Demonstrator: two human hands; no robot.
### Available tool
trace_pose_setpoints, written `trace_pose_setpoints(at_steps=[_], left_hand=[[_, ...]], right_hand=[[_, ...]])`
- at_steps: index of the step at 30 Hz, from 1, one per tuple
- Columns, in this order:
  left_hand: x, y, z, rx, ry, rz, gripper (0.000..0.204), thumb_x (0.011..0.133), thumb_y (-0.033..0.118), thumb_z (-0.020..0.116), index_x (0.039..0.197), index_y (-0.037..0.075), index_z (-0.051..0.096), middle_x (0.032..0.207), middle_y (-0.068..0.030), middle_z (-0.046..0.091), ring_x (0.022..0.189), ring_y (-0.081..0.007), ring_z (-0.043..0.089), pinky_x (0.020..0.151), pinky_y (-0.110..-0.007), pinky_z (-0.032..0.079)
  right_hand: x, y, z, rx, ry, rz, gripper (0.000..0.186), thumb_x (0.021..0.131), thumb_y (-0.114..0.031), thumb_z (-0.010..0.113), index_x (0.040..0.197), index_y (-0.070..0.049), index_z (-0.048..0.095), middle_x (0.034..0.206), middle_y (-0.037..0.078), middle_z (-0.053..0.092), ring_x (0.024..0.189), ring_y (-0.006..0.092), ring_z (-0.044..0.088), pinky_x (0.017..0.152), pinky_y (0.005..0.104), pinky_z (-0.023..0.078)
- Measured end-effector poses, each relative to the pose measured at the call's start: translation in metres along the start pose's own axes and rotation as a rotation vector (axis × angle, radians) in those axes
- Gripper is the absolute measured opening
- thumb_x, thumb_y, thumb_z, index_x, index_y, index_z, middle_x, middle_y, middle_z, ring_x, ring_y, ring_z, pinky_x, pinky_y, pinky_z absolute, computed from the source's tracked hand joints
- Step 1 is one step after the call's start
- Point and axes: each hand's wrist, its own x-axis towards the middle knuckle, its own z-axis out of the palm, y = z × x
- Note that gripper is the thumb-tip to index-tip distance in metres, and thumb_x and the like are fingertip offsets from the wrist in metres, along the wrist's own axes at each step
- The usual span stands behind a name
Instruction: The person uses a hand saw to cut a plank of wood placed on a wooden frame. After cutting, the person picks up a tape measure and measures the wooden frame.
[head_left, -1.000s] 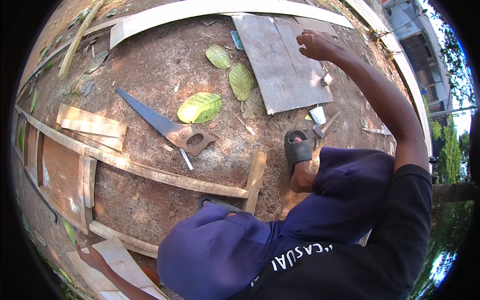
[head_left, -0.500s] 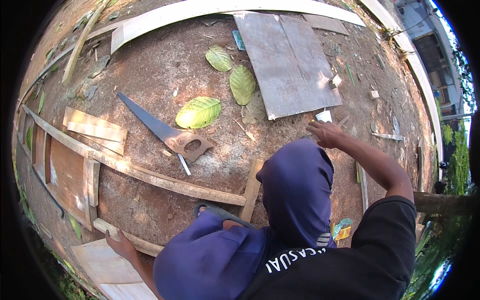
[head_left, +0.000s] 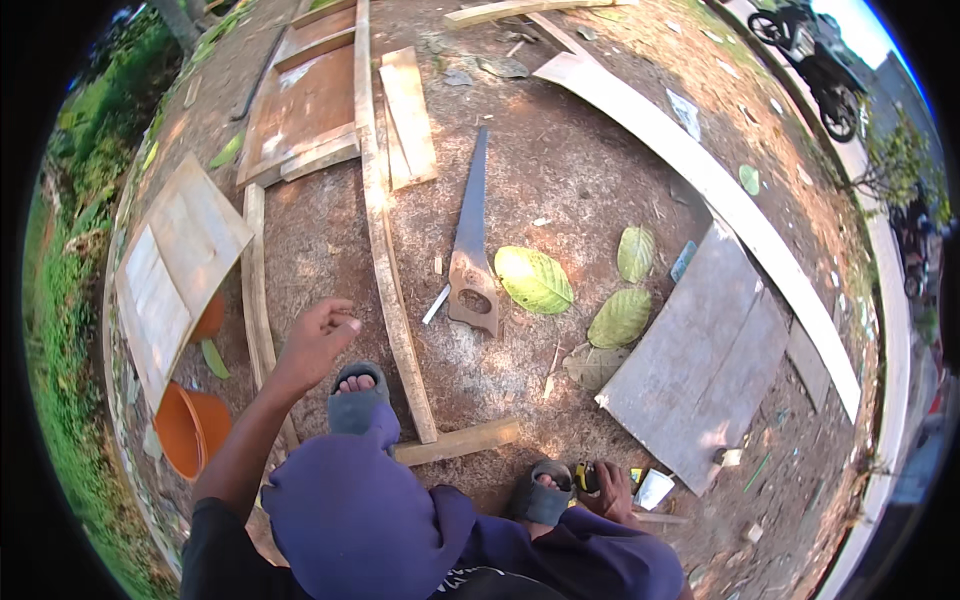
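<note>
My left hand [head_left: 322, 338] hovers over the dirt between two wooden rails, near my sandalled left foot [head_left: 358, 400]. Its fingers are loosely bent, the thumb stands apart, and nothing shows in it. Low by my right foot, my right hand [head_left: 610, 492] grips a black and yellow tape measure [head_left: 587, 478]. A white cup [head_left: 654, 489] lies just right of that hand. The long wooden rail [head_left: 385, 250] runs away from me, meeting a short wood piece [head_left: 460, 442] at its near end. A handsaw [head_left: 472, 250] with a wooden handle lies flat right of the rail.
A grey board [head_left: 700, 350] and a long white plank [head_left: 700, 165] lie on the right. Plywood [head_left: 185, 275] leans beside an orange bucket [head_left: 195, 430] on the left. A panelled wooden frame [head_left: 315, 100] lies farther off. Large leaves [head_left: 533, 280] lie near the saw.
The view has turned left. My left hand has come off the wooden rail. My right hand has drawn back from beside the white cup to my right foot, with the tape measure now visible.
</note>
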Motion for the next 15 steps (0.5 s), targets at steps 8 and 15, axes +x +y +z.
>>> trace_pose_setpoints(at_steps=[8, 15], left_hand=[[-0.089, -0.006, 0.129, -0.120, -0.346, -0.089, 0.051, 0.104, 0.040, 0.064, 0.126, -0.006, 0.064, 0.104, -0.0104, 0.072, 0.092, -0.0163, 0.068, 0.085, -0.032, 0.055], [-0.157, -0.025, 0.070, -0.576, 0.364, -0.099, 0.036, 0.105, 0.024, 0.064, 0.119, -0.008, 0.066, 0.104, -0.0116, 0.072, 0.092, -0.0155, 0.071, 0.084, -0.031, 0.060]], right_hand=[[0.166, -0.167, -0.033, 1.199, -0.452, -0.326, 0.071, 0.082, -0.017, 0.074, 0.147, 0.002, 0.052, 0.131, 0.016, 0.061, 0.119, 0.0280, 0.061, 0.105, 0.0388, 0.046], [0.211, -0.330, -0.045, 0.875, -0.424, -0.922, 0.066, 0.080, -0.010, 0.065, 0.145, -0.002, 0.054, 0.133, 0.022, 0.060, 0.125, 0.0357, 0.058, 0.109, 0.0428, 0.043]])
